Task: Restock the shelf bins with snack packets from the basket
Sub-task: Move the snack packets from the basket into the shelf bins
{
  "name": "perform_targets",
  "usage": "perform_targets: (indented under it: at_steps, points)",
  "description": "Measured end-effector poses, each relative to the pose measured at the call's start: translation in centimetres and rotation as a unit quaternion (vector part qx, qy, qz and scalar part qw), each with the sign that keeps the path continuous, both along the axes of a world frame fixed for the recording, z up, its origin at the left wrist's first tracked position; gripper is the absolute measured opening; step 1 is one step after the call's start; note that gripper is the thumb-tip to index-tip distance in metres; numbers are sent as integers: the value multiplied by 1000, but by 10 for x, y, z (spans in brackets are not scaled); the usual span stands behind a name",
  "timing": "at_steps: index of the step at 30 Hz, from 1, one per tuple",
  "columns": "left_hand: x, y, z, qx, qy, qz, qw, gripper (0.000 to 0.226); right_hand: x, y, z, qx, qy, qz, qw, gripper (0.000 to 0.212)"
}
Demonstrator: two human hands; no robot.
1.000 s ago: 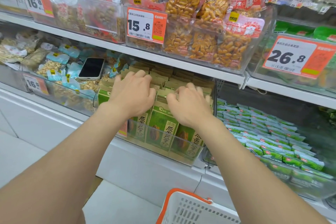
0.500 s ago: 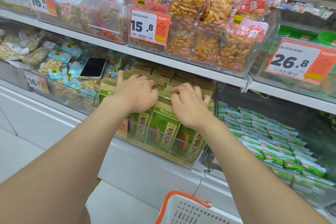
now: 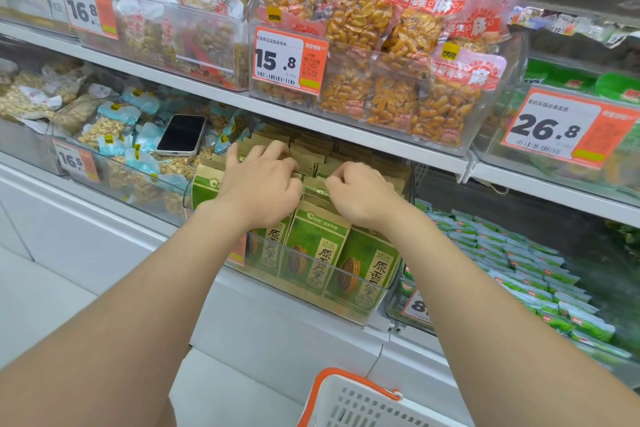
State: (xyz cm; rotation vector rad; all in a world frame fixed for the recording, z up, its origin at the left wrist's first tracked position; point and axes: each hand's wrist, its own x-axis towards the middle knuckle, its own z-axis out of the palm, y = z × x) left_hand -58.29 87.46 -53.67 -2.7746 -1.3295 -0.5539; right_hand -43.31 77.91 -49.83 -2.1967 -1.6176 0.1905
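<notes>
Shelf bin [image 3: 349,309] of green packets [image 3: 313,253], tops in left hand [image 3: 259,188] and right hand [image 3: 361,195]

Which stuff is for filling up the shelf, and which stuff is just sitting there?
For the job: green seed packets, their clear bin, the white basket, left hand and right hand curled on the packet tops.

Just lying about: the phone on the next bin's packets, orange peanut packs above, the 15.8 price tag.

Smartphone [image 3: 181,134] lying face up at left (screen dark), orange-and-white 15.8 price tag [image 3: 290,61] with QR code, 16.8 tag [image 3: 88,9] upper left, 16.5 tag [image 3: 74,160] below it, 26.8 tag [image 3: 568,128] at right, pale floor [image 3: 34,305] below.
</notes>
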Motion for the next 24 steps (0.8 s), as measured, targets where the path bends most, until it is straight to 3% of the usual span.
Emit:
perform_targets:
  at_steps: [7, 15, 24]
  points:
    - [0, 1, 0, -6, -1, -4, 1000, 67, 3, 2, -5, 22, 4, -62, 998, 36]
    - [-1, 1, -1, -13, 1, 1, 1000, 66, 9, 3, -12, 47, 53, -45, 997, 44]
    - [-9, -13, 2, 7, -82, -21, 996, 49, 1, 3, -14, 18, -16, -59, 998, 45]
